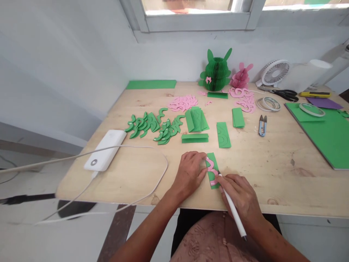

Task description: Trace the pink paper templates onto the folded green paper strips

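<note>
My right hand grips a white pen, its dark tip against the edge of a pink wavy paper template. That template lies on a small green paper strip near the table's front edge. With bent fingers, my left hand holds the template and strip down from the left, thumb and index fingertip apart on them. Beyond my hands are a green strip with curved pencil lines, a folded green strip and a stack of green pieces.
Cut green wavy pieces and pink ones lie in piles. A white power bank with a cable sits left. Blue thread snips, tape rolls, black scissors and green sheets lie right. A green honeycomb paper figure stands behind.
</note>
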### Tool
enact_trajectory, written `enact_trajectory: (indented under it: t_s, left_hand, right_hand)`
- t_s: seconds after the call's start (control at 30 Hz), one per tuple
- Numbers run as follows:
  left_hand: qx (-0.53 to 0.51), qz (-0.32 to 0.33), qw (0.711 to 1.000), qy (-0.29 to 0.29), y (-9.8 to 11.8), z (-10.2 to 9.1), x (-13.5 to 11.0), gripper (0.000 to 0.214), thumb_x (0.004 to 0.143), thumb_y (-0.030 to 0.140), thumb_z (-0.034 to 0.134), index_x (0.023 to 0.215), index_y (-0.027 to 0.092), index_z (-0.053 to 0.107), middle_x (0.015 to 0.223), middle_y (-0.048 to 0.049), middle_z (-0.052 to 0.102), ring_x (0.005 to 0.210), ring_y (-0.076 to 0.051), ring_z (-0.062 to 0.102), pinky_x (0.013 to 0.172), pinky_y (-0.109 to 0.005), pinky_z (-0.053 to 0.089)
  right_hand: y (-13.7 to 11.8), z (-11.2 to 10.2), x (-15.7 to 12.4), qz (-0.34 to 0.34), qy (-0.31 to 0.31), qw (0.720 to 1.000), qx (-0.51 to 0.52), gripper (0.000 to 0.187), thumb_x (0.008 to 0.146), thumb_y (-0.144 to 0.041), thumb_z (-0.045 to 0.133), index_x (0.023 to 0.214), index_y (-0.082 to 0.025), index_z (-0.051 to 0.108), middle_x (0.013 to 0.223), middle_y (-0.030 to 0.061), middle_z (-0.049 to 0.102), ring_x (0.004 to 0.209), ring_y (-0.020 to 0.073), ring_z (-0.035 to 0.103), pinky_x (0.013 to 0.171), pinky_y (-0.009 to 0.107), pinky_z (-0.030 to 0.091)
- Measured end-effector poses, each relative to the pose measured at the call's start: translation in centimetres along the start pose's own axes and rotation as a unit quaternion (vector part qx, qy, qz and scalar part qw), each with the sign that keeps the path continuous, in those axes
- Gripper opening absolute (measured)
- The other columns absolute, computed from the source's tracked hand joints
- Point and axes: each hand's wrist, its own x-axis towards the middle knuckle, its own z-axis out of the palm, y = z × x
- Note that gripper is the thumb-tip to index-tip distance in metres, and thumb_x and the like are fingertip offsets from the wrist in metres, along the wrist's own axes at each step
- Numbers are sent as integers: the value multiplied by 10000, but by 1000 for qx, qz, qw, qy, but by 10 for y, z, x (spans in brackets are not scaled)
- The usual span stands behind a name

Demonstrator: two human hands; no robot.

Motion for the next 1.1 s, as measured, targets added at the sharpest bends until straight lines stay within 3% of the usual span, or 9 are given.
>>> enact_trajectory:
  t_s: [0.13, 0.23, 0.4, 0.5, 0.7, 1.1]
  left_hand:
    - [-2, 9, 1000, 5, -1, 1, -1, 303, 808, 94, 589, 1074, 218, 511, 1069, -33, 641, 1053, -233, 539, 947, -410, 390]
    - [-4, 10, 1000, 8, -2, 1, -1, 303, 814, 101, 590, 1081, 218, 507, 1066, -32, 638, 1050, -233, 536, 947, -406, 383]
    - [-1, 7, 1000, 9, -1, 1, -1, 322, 807, 106, 605, 1092, 215, 502, 1072, -34, 632, 1051, -230, 531, 948, -397, 382]
    - [2, 11, 1000, 15, -1, 0, 0, 329, 804, 104, 606, 1098, 207, 498, 1082, -39, 632, 1058, -230, 528, 954, -394, 380]
    - [4, 15, 1000, 19, -1, 1, -1, 310, 817, 108, 583, 1098, 205, 496, 1096, -43, 630, 1062, -229, 527, 949, -395, 382]
    - [-9, 16, 1000, 23, -2, 2, -1, 334, 807, 90, 578, 1102, 214, 481, 1069, -40, 627, 1042, -234, 525, 935, -401, 376]
  right_hand:
    - [-3, -5, 7, 22, 7, 999, 43, 336, 924, -119, 500, 1233, -202, 603, 920, 78, 726, 836, 226, 650, 740, 374, 505]
    - [-6, -12, 18, 61, 23, 989, 132, 332, 917, -127, 512, 1223, -214, 606, 971, 76, 724, 839, 212, 665, 762, 367, 525]
    - [-6, -13, 39, 204, 30, 943, 261, 188, 916, -264, 538, 1032, -226, 681, 925, 51, 724, 829, 198, 683, 684, 301, 562]
    - [-3, -6, 51, 266, 18, 919, 290, 197, 892, -309, 568, 1055, -226, 638, 898, 27, 726, 783, 183, 691, 674, 288, 577]
    - [0, 3, 62, 302, 5, 892, 335, 162, 877, -368, 570, 865, -213, 613, 750, 11, 684, 633, 155, 640, 534, 248, 543]
    - [0, 10, 57, 309, 8, 894, 323, 113, 879, -320, 577, 881, -217, 622, 763, 6, 698, 646, 151, 658, 556, 234, 527]
